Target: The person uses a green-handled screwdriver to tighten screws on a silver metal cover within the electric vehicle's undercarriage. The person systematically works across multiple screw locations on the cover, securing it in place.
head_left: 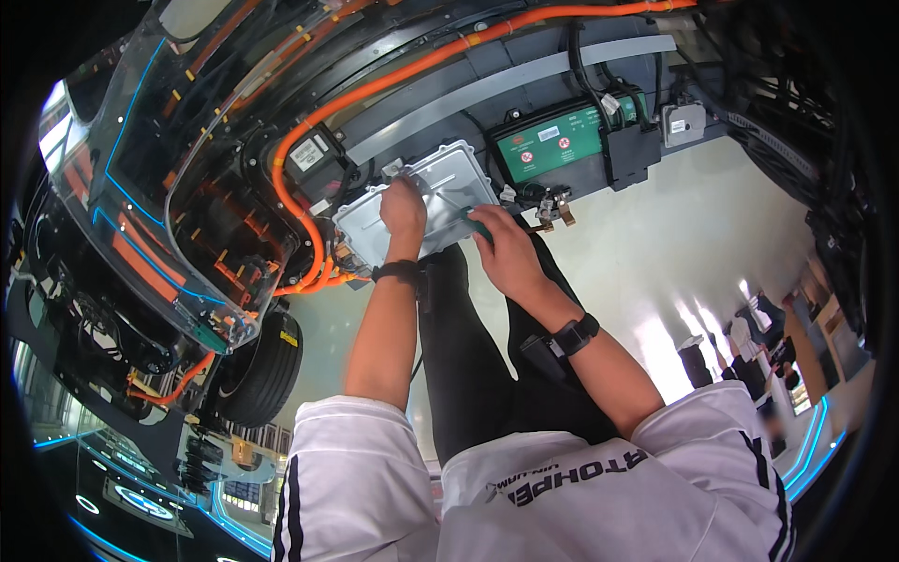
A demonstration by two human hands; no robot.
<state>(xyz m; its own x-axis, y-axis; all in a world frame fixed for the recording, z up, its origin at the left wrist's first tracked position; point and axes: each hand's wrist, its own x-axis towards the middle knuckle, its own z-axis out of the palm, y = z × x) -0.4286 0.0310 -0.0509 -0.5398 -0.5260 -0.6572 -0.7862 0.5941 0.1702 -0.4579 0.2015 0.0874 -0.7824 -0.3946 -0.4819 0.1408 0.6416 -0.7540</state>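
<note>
A silver-grey metal box (448,180) with a flanged edge and raised ribs sits at the centre, in front of my legs. My left hand (403,211) is over its left half, fingers curled closed near the far edge by a small grey fitting (392,170). What those fingers pinch, if anything, is hidden. Near the box's right edge, my right hand (512,251) is wrapped round the dark green handle of what looks like a screwdriver (478,224). A thin shaft seems to run from it over the box toward my left hand; its tip cannot be made out.
A thick orange cable (384,82) curves round the box's far and left sides. To the right are a green-labelled module (548,145), copper-coloured terminals (564,208) and a small grey unit (684,124). A cutaway vehicle body and a tyre (267,370) stand at left.
</note>
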